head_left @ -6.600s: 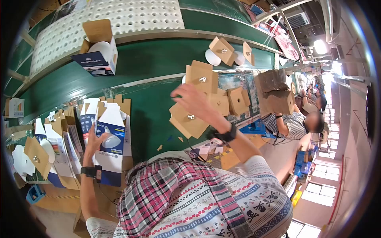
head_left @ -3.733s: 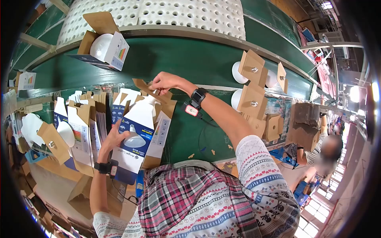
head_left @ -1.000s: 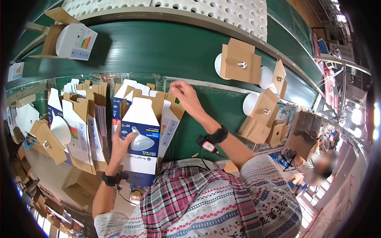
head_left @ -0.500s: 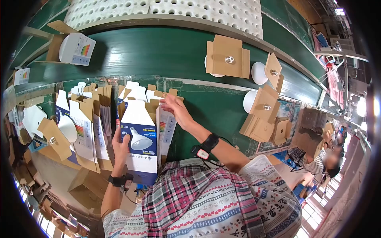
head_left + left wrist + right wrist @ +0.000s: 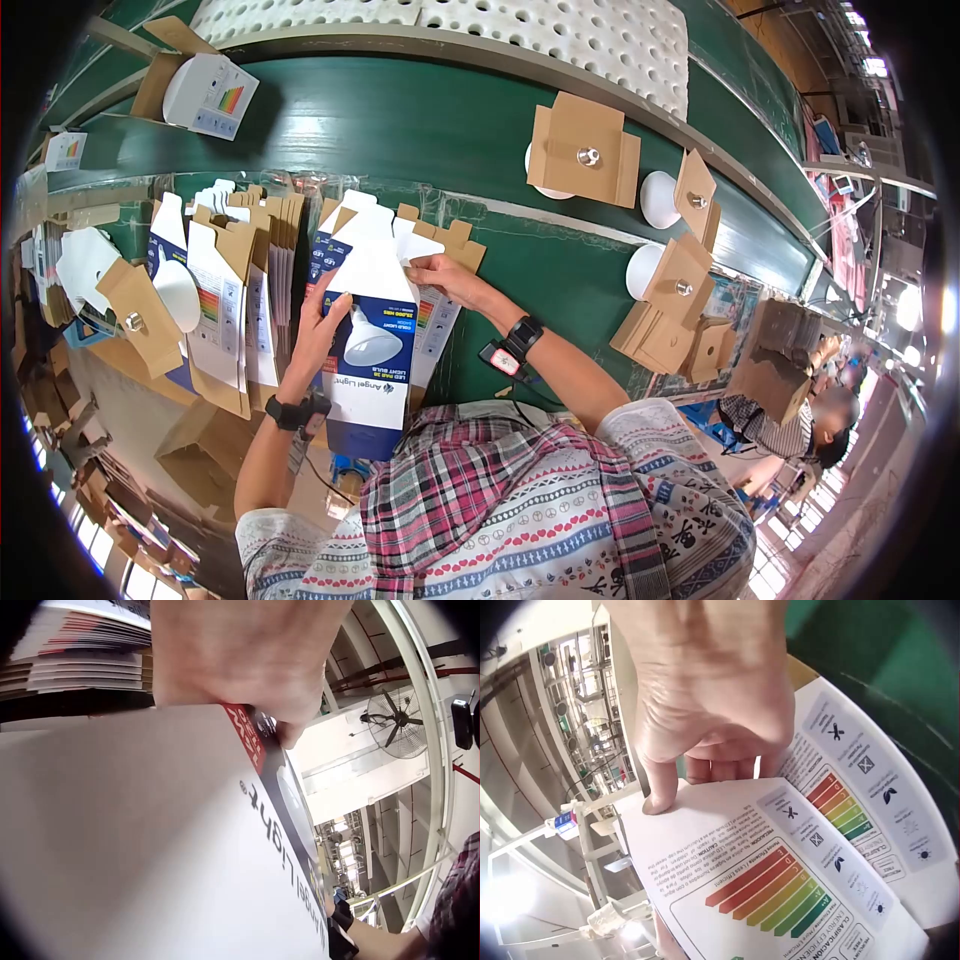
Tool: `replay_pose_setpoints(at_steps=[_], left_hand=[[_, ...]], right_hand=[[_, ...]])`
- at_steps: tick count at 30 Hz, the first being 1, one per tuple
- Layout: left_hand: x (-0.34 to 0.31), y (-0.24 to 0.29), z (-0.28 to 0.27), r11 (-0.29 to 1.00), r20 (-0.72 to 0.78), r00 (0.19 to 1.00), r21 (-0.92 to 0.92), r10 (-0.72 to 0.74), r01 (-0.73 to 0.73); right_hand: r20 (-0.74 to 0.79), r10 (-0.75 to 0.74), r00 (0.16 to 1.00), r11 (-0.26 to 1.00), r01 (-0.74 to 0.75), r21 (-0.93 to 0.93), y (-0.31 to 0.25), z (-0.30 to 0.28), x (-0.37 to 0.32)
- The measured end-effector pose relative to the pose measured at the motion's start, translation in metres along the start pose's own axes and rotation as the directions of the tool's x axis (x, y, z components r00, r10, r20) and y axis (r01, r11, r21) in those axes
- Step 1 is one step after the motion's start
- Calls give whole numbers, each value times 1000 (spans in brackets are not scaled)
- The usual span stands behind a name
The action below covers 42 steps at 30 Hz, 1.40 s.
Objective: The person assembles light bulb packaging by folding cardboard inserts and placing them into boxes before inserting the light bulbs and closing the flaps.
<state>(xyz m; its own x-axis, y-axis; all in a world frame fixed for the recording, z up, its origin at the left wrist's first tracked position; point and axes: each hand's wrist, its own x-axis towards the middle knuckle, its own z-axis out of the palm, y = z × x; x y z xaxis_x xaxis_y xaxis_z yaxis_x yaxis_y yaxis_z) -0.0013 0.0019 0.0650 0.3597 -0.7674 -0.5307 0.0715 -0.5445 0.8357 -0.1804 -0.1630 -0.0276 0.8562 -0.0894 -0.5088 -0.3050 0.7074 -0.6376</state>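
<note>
A blue-and-white light bulb box (image 5: 368, 400) with a printed bulb picture stands in front of the body, its white top flap (image 5: 375, 265) raised. My left hand (image 5: 316, 330) grips its left side, thumb on the printed front. In the left wrist view that hand (image 5: 240, 656) lies over the edge of the white side panel (image 5: 142, 832). My right hand (image 5: 450, 280) pinches the box's upper right edge. The right wrist view shows the thumb (image 5: 660, 791) on the edge of the panel with the energy chart (image 5: 769, 892), other fingers behind it. The box's inside is hidden.
More flat cartons (image 5: 215, 310) are stacked at the left, beside a bulb in a cardboard insert (image 5: 140, 315). An open box with a bulb (image 5: 205, 95) sits on the green belt (image 5: 400, 120). Bulbs in cardboard inserts (image 5: 580, 150) stand at the right. Another person (image 5: 790, 430) works farther right.
Earlier my right hand brought a cardboard insert to the box top; it then came away without it. Now it has returned to the upper right edge. My left hand has kept its grip.
</note>
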Motion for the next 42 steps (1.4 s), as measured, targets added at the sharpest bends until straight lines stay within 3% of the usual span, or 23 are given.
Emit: replay_pose_setpoints(at_steps=[3,6,9,12,15,16,19,21,25,31,34,37,40,42], left_hand=[[7,-13,-4,996,-44,995,-22,-87,87],[10,2,-5,960,69,982,-206,-178,189],[10,21,6,971,-65,974,-118,-215,207],[17,22,17,986,-204,966,-16,158,-165],[17,15,8,996,-52,997,-66,62,-66],[17,12,5,997,-42,996,-12,79,-80],[15,7,1,987,14,994,120,110,-111],[14,8,-2,980,77,992,165,99,-110],[16,6,1,964,-11,994,245,113,-107],[18,9,1,966,-30,997,251,77,-67],[17,7,-2,973,-22,999,228,32,-26],[11,11,1,985,-89,988,126,126,-114],[-12,19,-1,956,-262,934,225,244,-187],[-49,-16,-18,933,-186,973,354,134,-61]], right_hand=[[-96,-13,995,991,0,-135,4,7,6],[41,73,996,957,-58,-285,-8,5,15],[47,12,999,933,5,-359,-38,24,3],[-131,-235,963,814,121,-569,-32,33,-8],[-116,-128,985,965,97,-245,-40,51,-31],[-14,-239,971,819,194,-541,-40,55,-30],[-62,-354,933,483,125,-866,-28,78,-40],[-62,-286,956,527,103,-844,-27,77,-40],[-18,-275,961,613,161,-774,-22,72,-36],[28,-112,993,667,96,-739,-27,67,-33],[9,-131,991,689,97,-719,-25,70,-31],[-112,-406,907,684,220,-696,-18,78,-34],[-144,-371,917,710,180,-680,-18,77,-39],[-184,-381,906,721,167,-672,-20,77,-42]])
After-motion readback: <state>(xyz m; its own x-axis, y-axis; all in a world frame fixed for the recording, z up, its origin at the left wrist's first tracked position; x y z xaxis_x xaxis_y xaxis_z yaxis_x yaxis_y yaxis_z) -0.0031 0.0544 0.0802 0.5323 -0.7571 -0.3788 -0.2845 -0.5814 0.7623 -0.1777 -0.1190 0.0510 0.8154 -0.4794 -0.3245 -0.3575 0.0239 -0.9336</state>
